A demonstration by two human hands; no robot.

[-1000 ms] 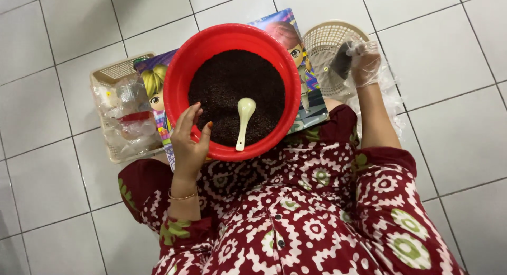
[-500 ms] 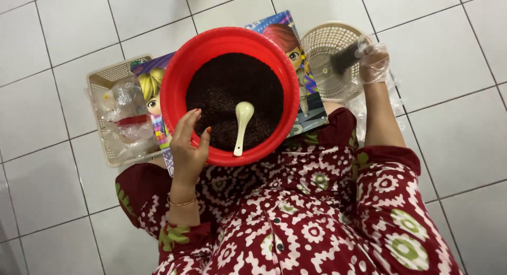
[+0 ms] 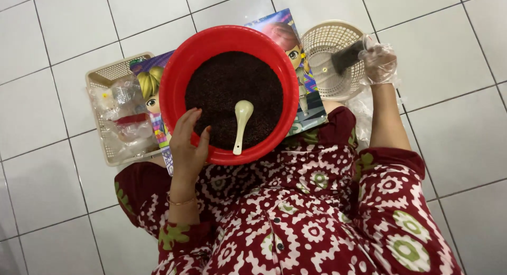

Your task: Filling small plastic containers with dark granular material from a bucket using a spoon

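Note:
A red bowl (image 3: 174,74) rests on my lap, filled with dark grainy stuff (image 3: 232,90), and a cream plastic spoon (image 3: 242,122) lies in it. My left hand (image 3: 187,148) grips the bowl's near rim, thumb inside. My right hand (image 3: 377,61), in a clear plastic glove, holds a small dark filled plastic packet (image 3: 347,56) over a round cream mesh basket (image 3: 322,48) at the upper right.
A rectangular cream basket (image 3: 105,74) at the left holds clear plastic bags with a red item. A colourful cartoon-printed sheet (image 3: 306,101) lies under the bowl. Crumpled clear plastic (image 3: 364,111) lies by my right arm. White floor tiles surround everything.
My right hand has carried the dark packet further over the round basket, away from the bowl. My left hand keeps its hold on the rim.

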